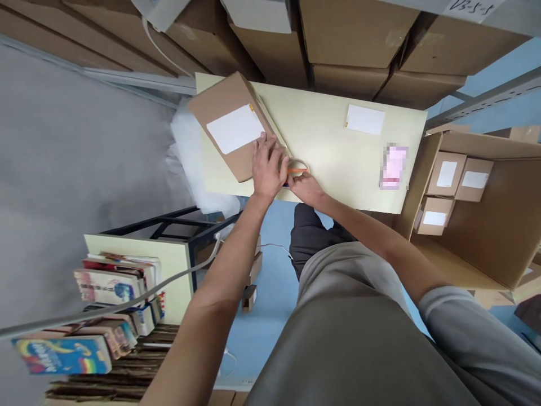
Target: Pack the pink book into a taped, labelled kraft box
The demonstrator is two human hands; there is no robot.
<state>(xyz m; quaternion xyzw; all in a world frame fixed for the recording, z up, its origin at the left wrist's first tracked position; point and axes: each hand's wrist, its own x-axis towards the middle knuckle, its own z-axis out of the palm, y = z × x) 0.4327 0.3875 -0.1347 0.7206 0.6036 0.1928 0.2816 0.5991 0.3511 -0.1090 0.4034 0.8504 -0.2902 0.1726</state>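
Observation:
On the table lies a closed brown cardboard box (230, 160) with a white label (235, 128) on its top. My left hand (267, 169) rests on the box's right edge, fingers stretched over the label's corner and thumb pointing right. Against that edge is a roll of tape (306, 164), showing as a pale ring with an orange strip across it. My right hand (307, 188) is closed at the roll's near side, its fingers curled and pinching there. Between the two hands a small dark blue part shows; most of it is hidden by my fingers.
A white card (366, 119) and a pixelated pink item (394, 167) lie on the table (333, 152). To the right stands a large open carton (486, 220) holding small labelled boxes. Cartons (359, 34) line the shelf behind. Books (67, 355) and a grey cable (169, 280) are at lower left.

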